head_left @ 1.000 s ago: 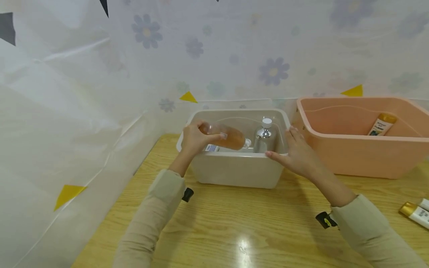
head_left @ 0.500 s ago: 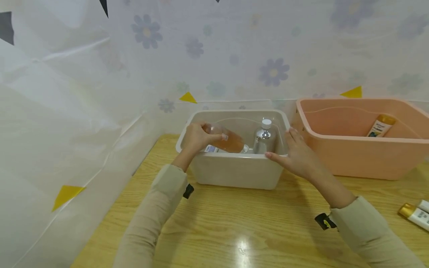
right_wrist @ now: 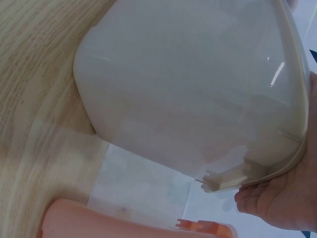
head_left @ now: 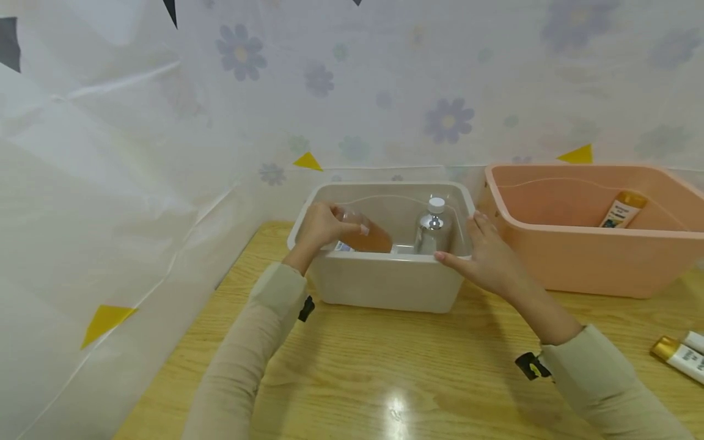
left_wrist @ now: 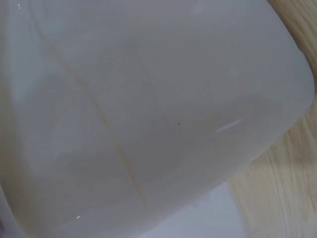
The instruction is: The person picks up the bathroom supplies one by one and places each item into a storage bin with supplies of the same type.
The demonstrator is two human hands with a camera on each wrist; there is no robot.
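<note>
I take the pale grey plastic bin (head_left: 385, 281) as my landmark on the light wooden surface (head_left: 396, 373). My left hand (head_left: 318, 227) reaches over the bin's near left corner, its grip curled round the base of a clear plastic bottle of amber liquid (head_left: 370, 237), which lies tilted with its neck dipping low inside the bin. My right hand (head_left: 486, 256) rests on the bin's right rim, fingers fairly straight and spread, thumb laid along the near edge; that grip clasps nothing, it only steadies the wall. In the right wrist view the fingertips (right_wrist: 277, 206) press the underside of the bin's lip (right_wrist: 257, 176).

To do this step well, I judge the bottle should go down slowly and flat, clear of the silver bottle with a white cap (head_left: 433, 227) standing upright in the right half of the bin, and not on top of the small blue-labelled item (head_left: 344, 245) just beneath my left fingers. Both forearms come in from below, sleeves to the wrists, elbows apart.

To the right of the bin sits a pink plastic tub (head_left: 594, 244) with 1 orange-capped tube (head_left: 620, 211) leaning inside
</note>
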